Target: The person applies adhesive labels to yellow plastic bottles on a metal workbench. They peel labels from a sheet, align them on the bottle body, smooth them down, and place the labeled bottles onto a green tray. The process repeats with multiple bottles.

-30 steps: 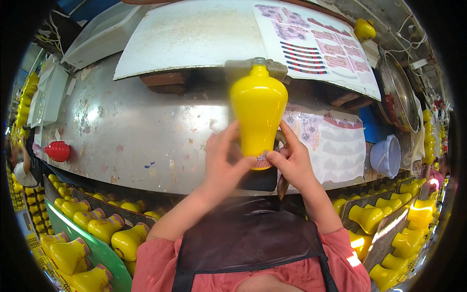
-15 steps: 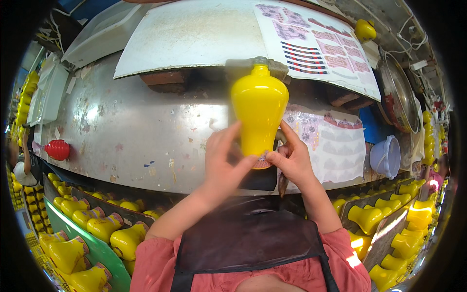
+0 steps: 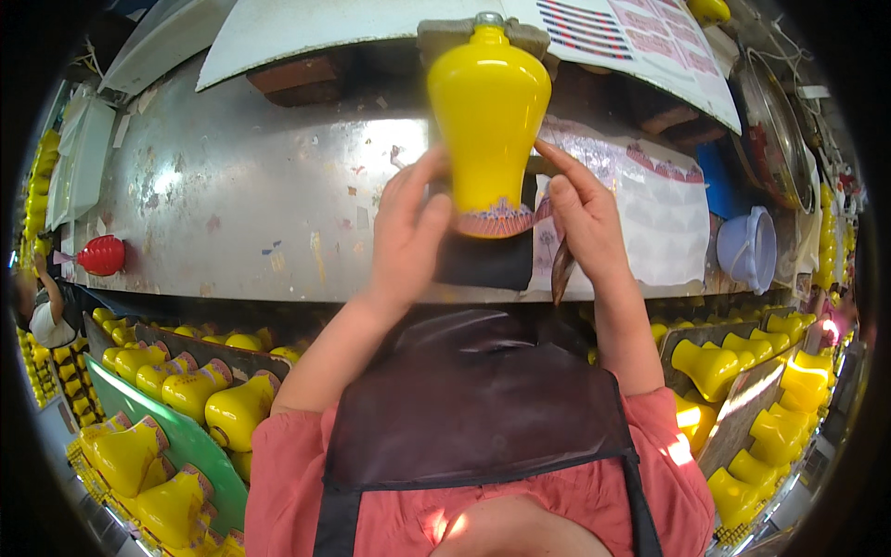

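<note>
A glossy yellow vase [image 3: 488,121] lies with its neck pointing away from me and its wide shoulder at the far end. Around its base runs a patterned decal strip [image 3: 497,221], whose right end stands loose from the vase. My right hand [image 3: 589,218] has that loose end at its thumb and fingers. My left hand [image 3: 408,227] is at the vase's left side, fingers stretched, thumb near the strip's left end. Below the right hand a dark brown curved tool [image 3: 561,271] shows partly. A black cloth [image 3: 483,262] lies below the base.
Decal sheets [image 3: 664,223] lie on the metal table [image 3: 306,223] at right, near a lilac bucket [image 3: 747,249]. A white board [image 3: 316,32] rests on bricks [image 3: 295,79] behind. A red lantern-shaped object [image 3: 100,255] stands left. Several yellow vases [image 3: 243,408] fill racks on both sides.
The view has shifted, so the vase appears higher. My hands have spread apart from the base, and the decal strip's right end now stretches out toward my right hand.
</note>
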`<state>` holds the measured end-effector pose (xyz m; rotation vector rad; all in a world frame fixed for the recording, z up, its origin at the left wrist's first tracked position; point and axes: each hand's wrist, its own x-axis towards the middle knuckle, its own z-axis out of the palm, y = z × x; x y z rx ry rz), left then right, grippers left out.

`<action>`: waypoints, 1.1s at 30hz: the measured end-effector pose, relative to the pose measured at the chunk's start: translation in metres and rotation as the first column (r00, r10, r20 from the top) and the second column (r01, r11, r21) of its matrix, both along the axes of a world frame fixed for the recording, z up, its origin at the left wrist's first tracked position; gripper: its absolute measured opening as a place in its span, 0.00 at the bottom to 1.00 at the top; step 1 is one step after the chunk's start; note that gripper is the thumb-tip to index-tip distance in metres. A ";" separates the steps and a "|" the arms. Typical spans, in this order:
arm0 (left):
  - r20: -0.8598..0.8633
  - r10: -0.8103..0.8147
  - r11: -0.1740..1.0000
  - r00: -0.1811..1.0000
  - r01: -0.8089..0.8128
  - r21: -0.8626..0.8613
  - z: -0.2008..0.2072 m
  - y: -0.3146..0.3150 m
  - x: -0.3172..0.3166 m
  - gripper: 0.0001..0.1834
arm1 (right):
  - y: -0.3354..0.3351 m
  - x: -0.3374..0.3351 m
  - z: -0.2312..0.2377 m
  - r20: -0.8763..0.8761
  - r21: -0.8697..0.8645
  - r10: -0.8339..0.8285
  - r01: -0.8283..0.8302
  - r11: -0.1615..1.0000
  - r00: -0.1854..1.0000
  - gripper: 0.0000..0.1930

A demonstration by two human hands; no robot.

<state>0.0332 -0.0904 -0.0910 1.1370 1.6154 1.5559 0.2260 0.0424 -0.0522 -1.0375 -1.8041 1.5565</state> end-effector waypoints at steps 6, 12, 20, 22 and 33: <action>-0.042 0.011 0.999 0.999 -0.010 0.032 0.003 0.002 0.007 0.34 | -0.013 0.004 0.000 -0.010 -0.008 0.100 -0.100 0.995 0.995 0.33; 0.024 0.051 0.999 0.998 -0.051 0.016 0.001 0.005 0.012 0.36 | -0.021 -0.007 0.006 0.015 -0.022 0.037 -0.037 0.999 0.999 0.38; 0.192 0.010 0.999 0.981 -0.017 0.036 0.002 0.005 0.012 0.36 | -0.020 -0.010 -0.004 -0.111 -0.054 0.002 -0.008 0.999 0.994 0.37; 0.224 0.009 1.000 0.975 -0.014 0.020 0.004 0.005 0.012 0.36 | -0.019 -0.010 -0.006 -0.165 -0.070 0.011 -0.023 0.997 0.986 0.37; 0.241 -0.022 0.998 0.970 0.008 0.059 0.002 0.005 0.012 0.37 | -0.024 -0.008 -0.001 -0.094 0.007 0.022 -0.021 1.000 0.995 0.37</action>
